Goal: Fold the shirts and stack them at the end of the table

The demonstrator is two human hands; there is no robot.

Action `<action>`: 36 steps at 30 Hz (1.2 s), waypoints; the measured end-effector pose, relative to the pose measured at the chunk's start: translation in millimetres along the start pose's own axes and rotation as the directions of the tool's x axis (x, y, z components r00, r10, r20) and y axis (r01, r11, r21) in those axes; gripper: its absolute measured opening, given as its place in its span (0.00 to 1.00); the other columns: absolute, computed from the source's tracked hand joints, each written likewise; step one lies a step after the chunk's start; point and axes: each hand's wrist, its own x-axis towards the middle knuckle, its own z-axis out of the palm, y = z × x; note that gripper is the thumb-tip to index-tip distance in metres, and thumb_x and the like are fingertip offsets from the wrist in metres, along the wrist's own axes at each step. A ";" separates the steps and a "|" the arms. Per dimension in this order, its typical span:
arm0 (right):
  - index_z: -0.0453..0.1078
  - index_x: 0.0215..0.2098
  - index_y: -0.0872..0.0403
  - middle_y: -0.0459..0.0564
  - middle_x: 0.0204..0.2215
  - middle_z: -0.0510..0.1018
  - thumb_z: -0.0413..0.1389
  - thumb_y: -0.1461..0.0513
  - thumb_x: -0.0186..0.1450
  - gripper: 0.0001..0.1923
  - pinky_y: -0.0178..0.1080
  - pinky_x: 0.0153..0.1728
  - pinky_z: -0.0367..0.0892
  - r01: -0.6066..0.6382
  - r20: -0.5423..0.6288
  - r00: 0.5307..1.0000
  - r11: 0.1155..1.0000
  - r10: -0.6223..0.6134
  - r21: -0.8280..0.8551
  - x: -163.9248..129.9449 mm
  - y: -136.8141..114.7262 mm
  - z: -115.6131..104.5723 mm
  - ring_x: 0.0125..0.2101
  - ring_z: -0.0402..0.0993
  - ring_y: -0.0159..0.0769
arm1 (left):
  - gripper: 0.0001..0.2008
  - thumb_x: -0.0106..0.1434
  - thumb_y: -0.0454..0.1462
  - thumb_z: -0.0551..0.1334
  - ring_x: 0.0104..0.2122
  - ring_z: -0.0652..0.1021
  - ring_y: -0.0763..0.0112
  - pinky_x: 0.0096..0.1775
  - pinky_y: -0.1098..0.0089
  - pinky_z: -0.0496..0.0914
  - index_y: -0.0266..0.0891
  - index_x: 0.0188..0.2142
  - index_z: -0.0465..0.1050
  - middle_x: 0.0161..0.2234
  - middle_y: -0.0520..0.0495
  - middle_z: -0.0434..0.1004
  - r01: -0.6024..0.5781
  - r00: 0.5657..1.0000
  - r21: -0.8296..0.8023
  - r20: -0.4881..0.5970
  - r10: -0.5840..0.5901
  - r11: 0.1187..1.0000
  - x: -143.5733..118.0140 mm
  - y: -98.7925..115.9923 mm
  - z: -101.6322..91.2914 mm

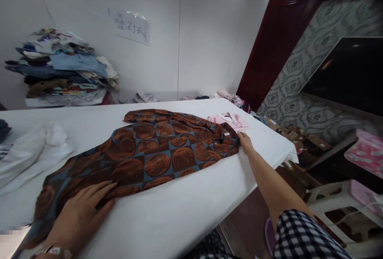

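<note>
A brown shirt with round orange-brown and blue shapes [158,163] lies lengthwise across the white table, its collar at the right and one sleeve stretched along the far side. My left hand [82,207] rests on the lower part of the shirt near the left, palm down with fingers extended. At the collar end, my right hand [244,141] pinches the shirt's edge, close to a small white label. Just beyond the collar is a folded pink garment [230,120]. The far ends of my right fingers are partly hidden.
A tall heap of clothes [72,67] stands at the back left. White cloth [32,151] lies on the table's left side. Beyond the right table edge are cardboard boxes [317,141] and a white stool [335,203]. A handwritten sign [131,27] hangs on the wall.
</note>
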 end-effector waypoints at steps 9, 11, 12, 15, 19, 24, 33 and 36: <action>0.69 0.50 0.52 0.49 0.36 0.79 0.61 0.58 0.51 0.27 0.39 0.38 0.71 0.014 0.142 0.989 0.989 -0.035 0.146 -26.8 -9.5 -0.9 0.37 0.76 0.39 | 0.20 0.60 0.40 0.48 0.50 0.73 0.58 0.50 0.58 0.67 0.41 0.42 0.77 0.49 0.45 0.76 0.007 0.999 0.027 0.040 -0.008 1.000 8.5 2.4 -4.5; 0.69 0.49 0.54 0.48 0.32 0.79 0.59 0.59 0.54 0.23 0.39 0.33 0.72 -0.008 0.161 0.987 0.983 -0.022 0.181 -27.2 -18.4 -3.7 0.32 0.76 0.37 | 0.19 0.60 0.38 0.48 0.48 0.74 0.59 0.50 0.59 0.67 0.39 0.42 0.76 0.48 0.44 0.76 0.020 0.999 0.041 0.047 -0.022 0.999 9.5 -2.6 -10.6; 0.69 0.49 0.54 0.48 0.30 0.79 0.58 0.59 0.55 0.23 0.38 0.30 0.72 -0.012 0.164 0.986 0.982 -0.019 0.190 -27.2 -21.8 -7.0 0.29 0.76 0.37 | 0.20 0.60 0.37 0.48 0.48 0.74 0.60 0.50 0.60 0.67 0.38 0.43 0.75 0.48 0.43 0.76 0.020 0.999 0.048 0.030 -0.021 0.999 8.4 -7.0 -13.7; 0.68 0.49 0.55 0.48 0.26 0.78 0.58 0.60 0.55 0.22 0.35 0.22 0.69 -0.033 0.159 0.987 0.983 0.004 0.181 -29.1 -23.1 -20.2 0.23 0.74 0.34 | 0.19 0.59 0.38 0.48 0.48 0.74 0.61 0.52 0.60 0.66 0.37 0.43 0.74 0.48 0.43 0.76 -0.022 0.998 0.073 -0.054 0.026 0.997 -1.6 -26.1 -18.1; 0.71 0.43 0.57 0.47 0.21 0.76 0.59 0.62 0.53 0.18 0.35 0.19 0.67 -0.061 0.148 0.988 0.996 0.050 0.067 -39.6 -6.5 -28.9 0.20 0.72 0.35 | 0.19 0.58 0.38 0.48 0.47 0.76 0.60 0.52 0.59 0.67 0.40 0.39 0.76 0.46 0.45 0.78 -0.072 0.997 0.071 -0.029 0.075 0.995 -16.5 -44.6 -10.3; 0.71 0.46 0.56 0.55 0.36 0.79 0.58 0.61 0.54 0.21 0.45 0.40 0.70 0.042 0.078 0.996 0.996 -0.035 -0.084 -53.5 -3.3 -25.6 0.40 0.74 0.46 | 0.20 0.57 0.38 0.48 0.45 0.77 0.61 0.50 0.61 0.69 0.38 0.39 0.77 0.45 0.43 0.79 -0.071 0.997 0.058 -0.023 0.073 0.996 -20.4 -36.5 -5.1; 0.60 0.61 0.47 0.51 0.64 0.57 0.48 0.50 0.65 0.27 0.51 0.62 0.48 0.784 0.557 0.542 0.617 -0.629 -0.065 -116.8 -48.7 32.2 0.64 0.48 0.44 | 0.17 0.56 0.35 0.54 0.48 0.75 0.61 0.51 0.60 0.69 0.40 0.43 0.75 0.47 0.43 0.77 -0.055 0.996 0.021 -0.067 0.056 0.998 -31.7 -13.5 -17.2; 0.59 0.61 0.44 0.49 0.64 0.55 0.47 0.47 0.66 0.28 0.57 0.62 0.42 0.750 0.689 0.531 0.652 -0.493 -0.112 -125.6 -40.2 48.2 0.65 0.45 0.46 | 0.18 0.55 0.35 0.55 0.49 0.75 0.61 0.51 0.61 0.69 0.40 0.44 0.74 0.48 0.44 0.77 -0.028 0.994 0.022 -0.101 0.030 0.999 -36.7 -9.7 -19.2</action>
